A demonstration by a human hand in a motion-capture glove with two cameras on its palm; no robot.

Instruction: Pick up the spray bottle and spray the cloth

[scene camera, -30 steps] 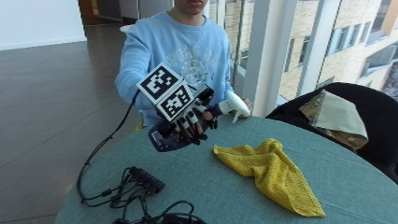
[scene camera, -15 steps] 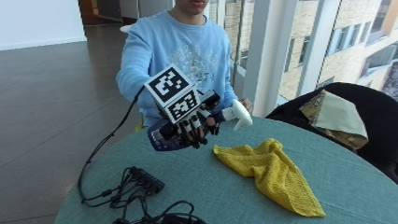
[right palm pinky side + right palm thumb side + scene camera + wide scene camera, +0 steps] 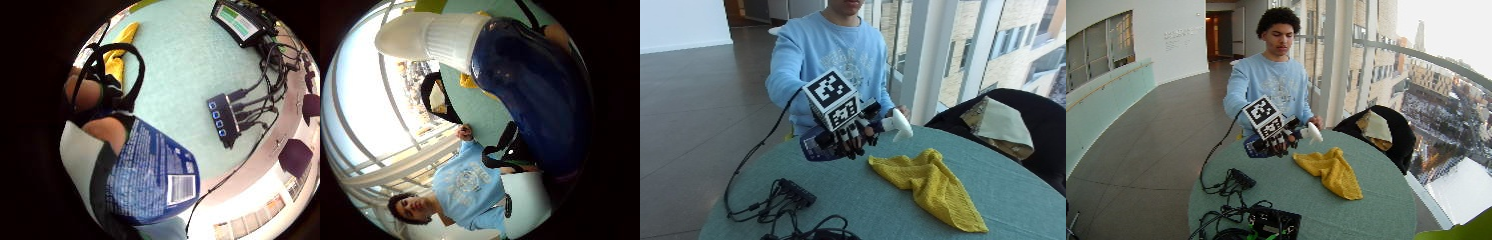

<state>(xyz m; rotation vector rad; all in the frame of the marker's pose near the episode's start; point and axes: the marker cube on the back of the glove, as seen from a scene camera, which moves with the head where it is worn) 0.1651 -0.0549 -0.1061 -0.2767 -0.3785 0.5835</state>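
1. Outside view: across the surface [image 3: 1013,200], facing the person, near.
2. Wide outside view: same side, farther back and higher.
3. Palm views: against the spray bottle [image 3: 150,180]; one faces the surface, one the person.
4. All views share the yellow cloth [image 3: 933,185].

Light blue printed sweatshirt [image 3: 833,55] — black glove on right hand [image 3: 852,137].

The gloved hand [image 3: 852,137] seemingly hides the trigger.
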